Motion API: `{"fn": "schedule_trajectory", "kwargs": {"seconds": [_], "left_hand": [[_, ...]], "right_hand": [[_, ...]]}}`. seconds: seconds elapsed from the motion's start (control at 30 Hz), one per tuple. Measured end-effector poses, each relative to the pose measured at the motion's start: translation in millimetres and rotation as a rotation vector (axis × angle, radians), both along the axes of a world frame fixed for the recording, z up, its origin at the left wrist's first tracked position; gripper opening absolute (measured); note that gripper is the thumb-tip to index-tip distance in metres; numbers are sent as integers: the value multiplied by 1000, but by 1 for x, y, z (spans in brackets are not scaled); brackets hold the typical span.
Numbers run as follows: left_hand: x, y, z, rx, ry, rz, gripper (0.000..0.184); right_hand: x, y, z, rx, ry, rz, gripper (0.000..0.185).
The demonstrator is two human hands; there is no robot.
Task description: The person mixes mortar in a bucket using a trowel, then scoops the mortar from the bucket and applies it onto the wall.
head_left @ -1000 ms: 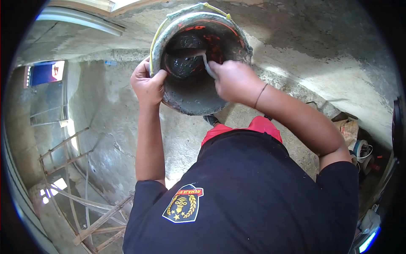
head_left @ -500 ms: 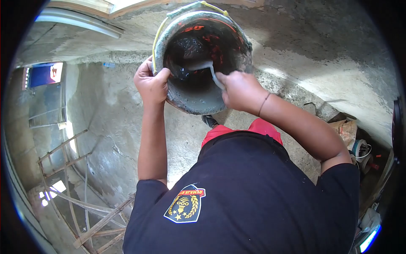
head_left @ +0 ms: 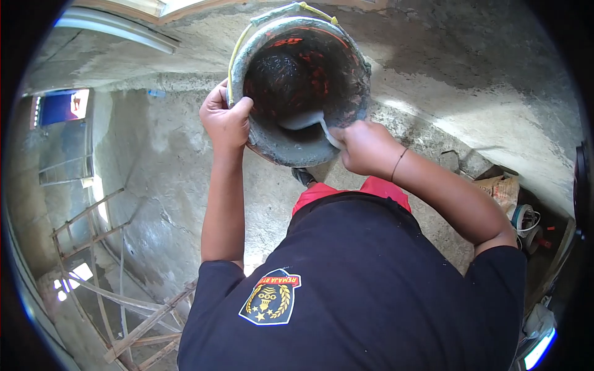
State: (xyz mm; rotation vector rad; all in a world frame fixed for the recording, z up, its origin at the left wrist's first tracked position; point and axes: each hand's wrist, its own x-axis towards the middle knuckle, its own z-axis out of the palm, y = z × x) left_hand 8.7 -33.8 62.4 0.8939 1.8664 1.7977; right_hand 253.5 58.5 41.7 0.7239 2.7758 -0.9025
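Trowel (head_left: 301, 120) and right fingers: I have my right hand (head_left: 371, 148) clenched on the handle, at the bucket's 4 o'clock; the slightly blurred blade sits inside the mouth.
Left fingers: my left hand (head_left: 228, 117) grasps the rim (head_left: 238, 68) near 8 to 9 o'clock, thumb at its edge.
Trowel axis: from its bent neck, the blade runs toward 9 o'clock, the handle toward 5.
Bucket axis: the bucket (head_left: 291, 147) is tilted, mouth toward my camera, depth running away from me; its bail (head_left: 233, 62) arcs from 9 to 1 o'clock.
Count: one trowel, one bucket, two hands.
Edges and room: the blade lies near the 6 o'clock wall; I see more open cavity toward 12. Outside, a wooden frame (head_left: 139, 328) stands well apart at my view's 8 o'clock, a sack (head_left: 502, 188) at 3.
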Motion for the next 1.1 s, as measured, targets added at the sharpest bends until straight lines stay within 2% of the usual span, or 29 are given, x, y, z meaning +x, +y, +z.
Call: {"fn": "schedule_trajectory", "kwargs": {"seconds": [0.07,0.1,0.13,0.2,0.27,0.33,0.47,0.6,0.73,0.77,0.87,0.93,1.1], "left_hand": [[2,-3,-2,10,-1,6,8],[2,-2,-3,27,-1,8,9],[4,-1,-3,32,-4,8,9],[7,-3,-1,41,36,-13,9],[10,-3,-1,54,42,-21,10],[12,2,0,79,52,-33,10],[14,3,-3,88,86,-26,10],[10,2,-15,116,30,-47,11],[10,9,-23,109,23,-40,11],[12,12,-24,125,-14,-46,12],[15,19,-34,75,-35,-20,14],[14,23,-44,105,-88,-90,13],[22,27,-48,71,-61,-11,12]], "right_hand": [[8,2,6,-17,-94,18,27],[9,7,8,-28,-38,-33,25],[7,12,11,-24,-42,-33,25],[-2,20,13,82,26,-198,43],[-11,17,1,114,28,-226,39],[-19,11,-6,13,-10,-272,36],[-9,-7,-9,-176,-114,-118,42],[-7,14,1,-274,-9,-246,44],[-21,15,32,-179,-2,-249,42],[-22,17,27,-123,80,-197,40],[-25,32,19,-69,56,-104,30],[-18,44,19,-8,17,-88,28],[-8,60,22,143,-24,-52,32]]}}
